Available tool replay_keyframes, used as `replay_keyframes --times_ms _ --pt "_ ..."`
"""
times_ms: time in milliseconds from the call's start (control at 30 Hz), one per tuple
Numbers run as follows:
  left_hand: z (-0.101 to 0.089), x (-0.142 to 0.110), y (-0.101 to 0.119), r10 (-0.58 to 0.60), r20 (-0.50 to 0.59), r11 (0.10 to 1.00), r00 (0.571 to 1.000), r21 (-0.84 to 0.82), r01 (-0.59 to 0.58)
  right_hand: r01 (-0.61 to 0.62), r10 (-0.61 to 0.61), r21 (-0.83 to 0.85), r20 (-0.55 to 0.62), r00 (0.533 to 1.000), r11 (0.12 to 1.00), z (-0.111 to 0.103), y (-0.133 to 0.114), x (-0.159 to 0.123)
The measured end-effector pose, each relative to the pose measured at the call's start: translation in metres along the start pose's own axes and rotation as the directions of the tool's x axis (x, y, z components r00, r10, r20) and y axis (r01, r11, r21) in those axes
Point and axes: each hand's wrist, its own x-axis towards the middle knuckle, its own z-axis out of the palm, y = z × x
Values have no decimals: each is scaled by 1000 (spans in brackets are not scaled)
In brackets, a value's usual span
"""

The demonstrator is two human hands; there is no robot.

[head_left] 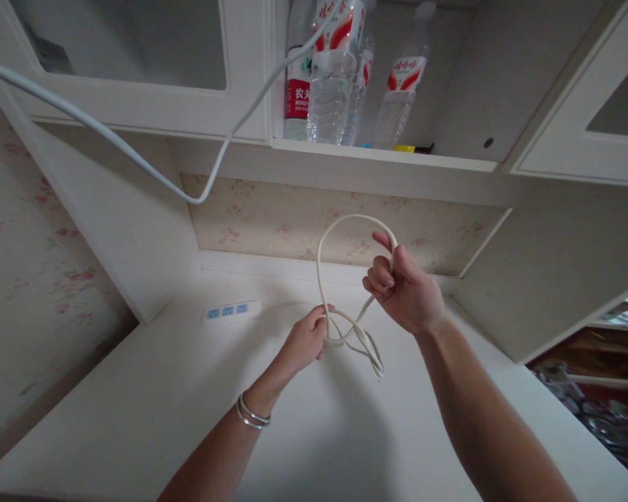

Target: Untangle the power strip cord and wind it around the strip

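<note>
A white cable [320, 261] hangs between my hands above the white desk. My left hand [306, 338] pinches it at the lower left of a large loop. Higher and to the right, my right hand [405, 286] grips the same cable between thumb and fingers, with the index finger stretched along it. Several smaller coils dangle below and between the hands. On the desk to the left lies a white power strip [232, 311] with blue socket faces; a cord seems to run from it toward my left hand.
Overhead, an open shelf [450, 162] in the white cabinet holds several plastic bottles [331, 90] and a small yellow item [404, 148]. A thick pale cord [130, 153] droops across the upper left, close to the camera. White side panels flank the desk [188, 418]; cluttered shelves [601, 397] show at right.
</note>
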Motion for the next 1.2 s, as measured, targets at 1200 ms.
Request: replay_keyframes --times_ms 1200 --pt "55 1 -62 44 -17 926 999 376 -35 200 110 -889 170 979 -412 -67 83 -94"
